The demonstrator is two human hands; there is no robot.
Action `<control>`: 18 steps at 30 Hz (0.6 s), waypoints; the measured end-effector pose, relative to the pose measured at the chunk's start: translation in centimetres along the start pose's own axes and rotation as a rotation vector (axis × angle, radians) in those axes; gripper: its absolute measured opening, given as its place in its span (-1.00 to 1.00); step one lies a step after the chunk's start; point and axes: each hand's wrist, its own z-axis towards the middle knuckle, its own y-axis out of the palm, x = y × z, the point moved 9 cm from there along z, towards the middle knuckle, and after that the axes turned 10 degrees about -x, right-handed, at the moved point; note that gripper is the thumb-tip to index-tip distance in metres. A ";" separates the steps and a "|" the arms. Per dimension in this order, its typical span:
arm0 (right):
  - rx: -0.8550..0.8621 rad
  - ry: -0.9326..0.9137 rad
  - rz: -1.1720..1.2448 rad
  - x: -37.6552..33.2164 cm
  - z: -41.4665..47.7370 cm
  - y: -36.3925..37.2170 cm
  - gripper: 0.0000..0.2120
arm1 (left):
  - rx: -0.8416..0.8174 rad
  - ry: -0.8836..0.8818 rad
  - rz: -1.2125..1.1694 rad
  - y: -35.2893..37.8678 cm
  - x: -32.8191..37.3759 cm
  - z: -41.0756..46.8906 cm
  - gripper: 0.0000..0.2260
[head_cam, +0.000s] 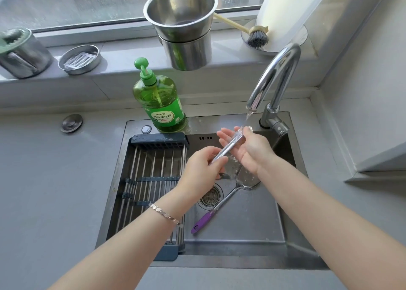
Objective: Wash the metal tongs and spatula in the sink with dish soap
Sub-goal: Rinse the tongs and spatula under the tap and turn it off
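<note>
The metal tongs [228,148] slant across the middle of the sink [241,224], under water running from the faucet [276,74]. My left hand [202,169] grips their lower end. My right hand [248,149] lies against their upper end with fingers spread, the stream hitting there. On the sink floor below lies the metal spatula [222,202] with a purple handle, its blade partly hidden under my right wrist. A green dish soap bottle [161,101] with a pump stands on the sink's back rim.
A dark drying rack [149,180] with metal rods fills the sink's left half. The drain [209,196] sits mid-sink. On the window ledge stand stacked steel pots [184,26], a round steel dish [80,59], a steel canister [22,52] and a dish brush [257,37].
</note>
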 end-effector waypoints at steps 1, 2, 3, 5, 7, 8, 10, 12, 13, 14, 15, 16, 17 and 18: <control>-0.009 -0.018 -0.061 0.1 -0.2 -0.4 -0.78 | 0.036 0.003 -0.015 -0.4 0.0 -0.1 -0.88; 0.005 -0.033 -0.163 0.1 -0.6 -1.0 -0.80 | 0.067 0.010 -0.064 -0.7 0.0 -0.2 -0.87; 0.048 -0.046 -0.280 0.2 -1.0 -1.9 -0.75 | 0.084 0.017 -0.134 -0.8 0.1 -0.3 -0.87; 0.132 -0.045 -0.449 0.8 -1.9 -3.8 -0.67 | 0.056 0.013 -0.270 -0.4 0.3 -0.1 -0.85; 0.135 0.006 -0.434 2.2 -2.3 -4.7 -0.64 | -0.072 -0.038 -0.401 1.3 0.4 0.5 -0.83; 0.115 0.035 -0.408 2.8 -2.4 -4.8 -0.64 | -0.162 -0.067 -0.471 2.4 0.6 1.0 -0.84; 0.080 0.058 -0.437 2.9 -2.5 -4.7 -0.64 | -0.323 -0.134 -0.630 4.3 1.2 1.8 -0.82; 0.061 0.011 -0.486 2.1 -2.6 -4.7 -0.64 | -0.400 -0.189 -0.810 5.1 2.1 2.4 -0.81; 0.059 -0.027 -0.531 1.6 -2.7 -4.7 -0.65 | -0.398 -0.205 -0.869 5.1 2.4 2.8 -0.85; 0.060 -0.061 -0.602 1.2 -2.8 -4.9 -0.66 | -0.370 -0.221 -0.891 4.9 2.5 3.3 -0.88; 0.066 -0.084 -0.688 0.9 -3.0 -4.9 -0.71 | -0.321 -0.239 -0.889 4.7 2.3 3.7 -0.87; 0.083 -0.099 -0.772 0.8 -3.2 -5.2 -0.77 | -0.264 -0.255 -0.876 4.5 2.0 4.2 -0.84; 0.128 -0.111 -0.835 0.8 -3.3 -5.7 -0.84 | -0.214 -0.266 -0.853 4.3 1.6 4.6 -0.82; 0.199 -0.126 -0.880 0.6 -3.4 -6.5 -0.87 | -0.176 -0.278 -0.832 4.2 1.3 4.9 -0.80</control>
